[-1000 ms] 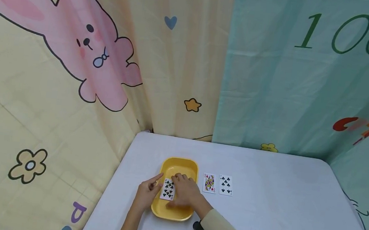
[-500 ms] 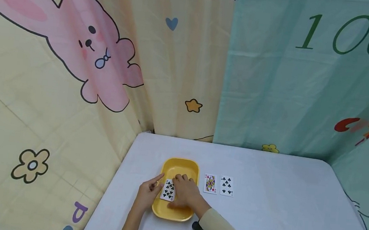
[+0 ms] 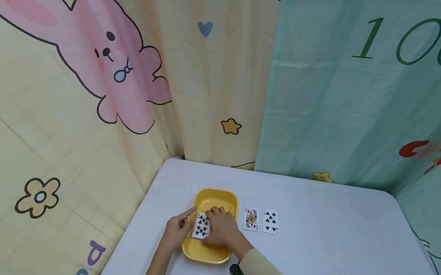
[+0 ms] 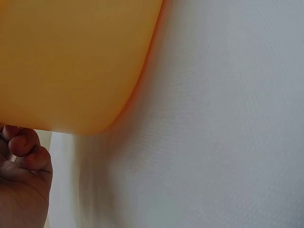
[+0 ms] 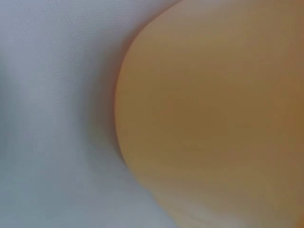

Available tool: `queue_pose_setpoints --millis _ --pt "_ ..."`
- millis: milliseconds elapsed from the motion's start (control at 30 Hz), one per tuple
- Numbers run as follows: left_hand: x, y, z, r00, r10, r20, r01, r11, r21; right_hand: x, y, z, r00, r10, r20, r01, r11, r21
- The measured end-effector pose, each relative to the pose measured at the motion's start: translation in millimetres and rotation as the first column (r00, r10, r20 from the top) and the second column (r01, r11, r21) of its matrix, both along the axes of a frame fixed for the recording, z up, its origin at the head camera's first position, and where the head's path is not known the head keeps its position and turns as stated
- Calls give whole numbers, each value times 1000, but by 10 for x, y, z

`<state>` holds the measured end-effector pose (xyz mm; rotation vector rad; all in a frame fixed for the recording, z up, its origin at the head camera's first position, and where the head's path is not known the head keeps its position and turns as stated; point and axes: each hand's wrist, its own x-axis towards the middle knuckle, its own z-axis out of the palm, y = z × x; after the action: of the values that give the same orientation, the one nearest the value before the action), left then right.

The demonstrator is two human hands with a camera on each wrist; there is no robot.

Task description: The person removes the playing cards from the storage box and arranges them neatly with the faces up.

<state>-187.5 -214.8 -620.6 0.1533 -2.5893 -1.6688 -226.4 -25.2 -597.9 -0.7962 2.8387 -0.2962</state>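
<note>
In the head view, a clubs playing card [image 3: 201, 225] lies face up over the left part of a yellow tray [image 3: 208, 256]. My right hand [image 3: 224, 228] grips the card by its right edge, fingers at the far corner and thumb at the near one, and covers part of it. At the tray's left rim my left hand [image 3: 175, 232] holds the side, index finger and thumb spread along it. Curled fingers [image 4: 35, 156] show under the tray's edge in the left wrist view. The right wrist view has only the blurred tray [image 5: 199, 109] beside white cloth.
To the right of the tray, a queen of diamonds [image 3: 251, 219] and a seven of clubs [image 3: 270, 222] lie face up side by side on the white table [image 3: 334, 248]. Printed curtains [image 3: 227, 75] hang behind the table.
The clubs card tilted slightly half a second ago and now lies straighter, shifted a little under the right hand. The left hand, the tray and the two cards on the table stay put.
</note>
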Motion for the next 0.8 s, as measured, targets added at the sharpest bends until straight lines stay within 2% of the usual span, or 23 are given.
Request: queue_pose_setpoints --millis 333,633,800 --pt "-5 25 -14 999 34 19 -33 999 -37 -13 196 168 998 -16 -61 9 992 -122" --pt "0 22 -6 999 33 31 -31 999 -44 -36 534 343 997 -34 -76 17 979 -204" --pt "6 14 9 999 27 39 -25 999 -33 -59 746 460 995 -73 -69 55 970 -237"
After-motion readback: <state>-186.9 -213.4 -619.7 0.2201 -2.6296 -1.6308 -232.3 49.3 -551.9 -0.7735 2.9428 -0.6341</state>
